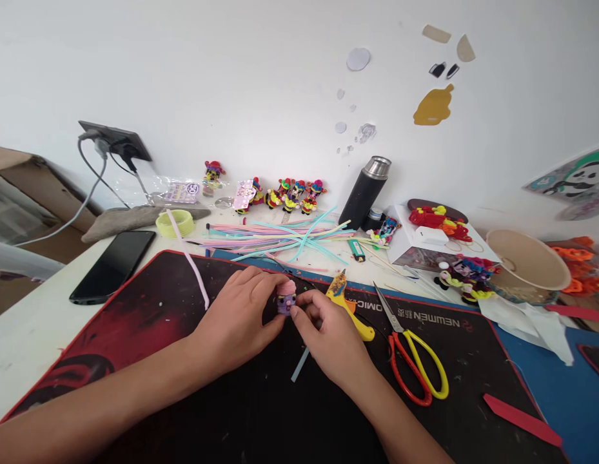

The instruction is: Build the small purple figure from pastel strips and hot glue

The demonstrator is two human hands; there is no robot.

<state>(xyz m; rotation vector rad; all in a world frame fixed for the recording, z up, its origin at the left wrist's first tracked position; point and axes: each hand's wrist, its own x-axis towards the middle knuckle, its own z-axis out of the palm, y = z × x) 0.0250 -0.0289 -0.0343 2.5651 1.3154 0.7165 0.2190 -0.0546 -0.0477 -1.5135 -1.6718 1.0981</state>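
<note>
Left hand and right hand clamp a pink-and-purple figure above a black mat marked "NEWMEN" at right.

Two bare hands meet above a dark mat on a white surface. The left hand and right hand hold a small pink and purple figure between their fingers. Just right of the right hand lies a yellow glue gun, then scissors with one red and one yellow handle, blades pointing away. Beyond the mat, pastel fuzzy stems lie in a loose pile. Behind them, small colorful dolls line the wall beside a tilted black flask. A black phone lies at far left.
</note>
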